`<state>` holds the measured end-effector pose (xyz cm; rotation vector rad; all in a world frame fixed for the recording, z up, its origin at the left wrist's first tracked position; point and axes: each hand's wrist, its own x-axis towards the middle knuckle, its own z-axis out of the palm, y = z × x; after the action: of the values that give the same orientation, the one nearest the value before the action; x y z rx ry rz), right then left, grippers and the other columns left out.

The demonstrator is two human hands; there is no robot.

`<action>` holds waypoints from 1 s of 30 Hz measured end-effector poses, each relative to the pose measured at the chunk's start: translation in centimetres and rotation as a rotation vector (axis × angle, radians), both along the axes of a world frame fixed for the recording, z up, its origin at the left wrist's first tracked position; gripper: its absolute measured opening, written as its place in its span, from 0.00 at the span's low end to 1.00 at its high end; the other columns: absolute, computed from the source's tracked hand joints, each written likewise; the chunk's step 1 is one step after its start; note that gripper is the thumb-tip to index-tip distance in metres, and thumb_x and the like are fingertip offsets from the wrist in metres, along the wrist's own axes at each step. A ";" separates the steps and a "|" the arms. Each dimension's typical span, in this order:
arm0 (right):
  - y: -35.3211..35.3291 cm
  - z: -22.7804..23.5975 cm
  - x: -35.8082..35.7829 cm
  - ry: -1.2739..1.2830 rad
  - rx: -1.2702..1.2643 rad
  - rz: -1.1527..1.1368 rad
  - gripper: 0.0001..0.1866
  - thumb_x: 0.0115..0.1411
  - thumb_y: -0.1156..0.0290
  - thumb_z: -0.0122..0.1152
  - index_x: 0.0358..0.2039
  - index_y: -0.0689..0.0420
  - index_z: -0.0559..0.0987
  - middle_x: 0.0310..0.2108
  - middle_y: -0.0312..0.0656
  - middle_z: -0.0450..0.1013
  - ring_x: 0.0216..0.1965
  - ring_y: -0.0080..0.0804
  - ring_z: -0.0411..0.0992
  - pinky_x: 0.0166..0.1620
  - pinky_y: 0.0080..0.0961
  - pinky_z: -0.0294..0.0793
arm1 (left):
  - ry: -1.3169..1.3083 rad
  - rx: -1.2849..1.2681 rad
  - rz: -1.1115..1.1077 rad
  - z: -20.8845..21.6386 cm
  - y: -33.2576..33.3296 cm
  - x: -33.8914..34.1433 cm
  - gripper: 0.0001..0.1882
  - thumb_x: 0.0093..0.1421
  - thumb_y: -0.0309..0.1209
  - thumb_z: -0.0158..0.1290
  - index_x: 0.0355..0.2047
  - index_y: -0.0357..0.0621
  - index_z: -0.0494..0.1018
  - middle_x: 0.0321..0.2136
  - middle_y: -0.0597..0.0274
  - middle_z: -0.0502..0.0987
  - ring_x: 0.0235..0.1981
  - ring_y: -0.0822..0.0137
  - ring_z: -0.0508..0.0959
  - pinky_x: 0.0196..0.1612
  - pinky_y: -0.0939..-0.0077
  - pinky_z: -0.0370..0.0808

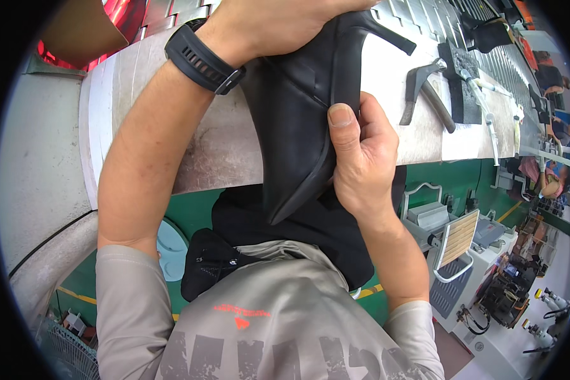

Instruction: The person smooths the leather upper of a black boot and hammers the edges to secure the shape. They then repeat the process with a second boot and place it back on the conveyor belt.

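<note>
A black high-heeled pointed shoe (297, 120) is held over the front edge of a worn grey workbench (215, 145), toe toward me, heel away. My left hand (266, 22), with a black wristwatch (202, 60) on its wrist, grips the shoe's back part near the heel. My right hand (358, 155) clasps the shoe's right side near the sole, thumb pressed along its edge.
On the bench to the right lie a metal hammer-like tool (424, 85), a black block (462, 82) and thin white tools (491, 126). Another black shoe (487, 31) stands far right. A black pouch (209, 259) hangs at my waist. Machines (462, 253) stand on the floor at right, with another person (548, 180) beyond.
</note>
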<state>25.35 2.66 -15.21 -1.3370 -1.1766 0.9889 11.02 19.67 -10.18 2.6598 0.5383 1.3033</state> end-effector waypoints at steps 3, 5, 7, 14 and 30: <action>-0.1 0.9 -0.1 0.297 -0.096 0.094 0.26 0.67 0.56 0.71 0.52 0.67 0.76 0.37 0.33 0.76 0.36 0.16 0.70 0.41 0.17 0.73 | -0.202 -0.683 0.002 1.1 -1.3 0.1 0.17 0.65 0.39 0.60 0.31 0.34 0.84 0.23 0.52 0.83 0.24 0.64 0.82 0.30 0.70 0.76; -0.6 1.4 0.3 0.345 -0.089 0.162 0.27 0.66 0.60 0.72 0.54 0.68 0.76 0.41 0.36 0.77 0.41 0.19 0.72 0.46 0.20 0.75 | -0.248 -0.660 -0.018 0.5 -1.0 0.2 0.19 0.64 0.40 0.61 0.30 0.32 0.84 0.22 0.52 0.83 0.24 0.66 0.82 0.30 0.71 0.77; -0.7 1.3 0.6 0.306 -0.031 0.248 0.29 0.64 0.68 0.72 0.59 0.70 0.73 0.49 0.42 0.79 0.48 0.25 0.76 0.55 0.25 0.77 | -0.296 -0.631 -0.036 0.3 -0.7 0.0 0.20 0.63 0.41 0.61 0.30 0.31 0.84 0.22 0.51 0.84 0.24 0.67 0.82 0.30 0.72 0.77; 4.0 4.2 -0.1 0.139 -0.099 0.137 0.24 0.61 0.59 0.75 0.46 0.68 0.82 0.33 0.38 0.82 0.33 0.19 0.76 0.36 0.20 0.77 | -0.363 -0.775 0.039 1.7 -1.3 -1.6 0.19 0.65 0.41 0.62 0.29 0.33 0.84 0.23 0.55 0.84 0.25 0.73 0.79 0.32 0.76 0.75; 3.5 4.6 5.1 -0.708 0.545 0.197 0.40 0.43 0.54 0.85 0.55 0.58 0.82 0.60 0.52 0.75 0.61 0.52 0.71 0.62 0.44 0.72 | 0.056 -0.113 0.152 -1.3 -12.0 -9.1 0.46 0.46 0.49 0.77 0.59 0.37 0.72 0.58 0.34 0.77 0.58 0.42 0.80 0.61 0.53 0.76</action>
<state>30.49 6.11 -10.60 -1.1528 -1.9703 0.2528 1.94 7.70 -11.45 2.6131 0.8115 1.1983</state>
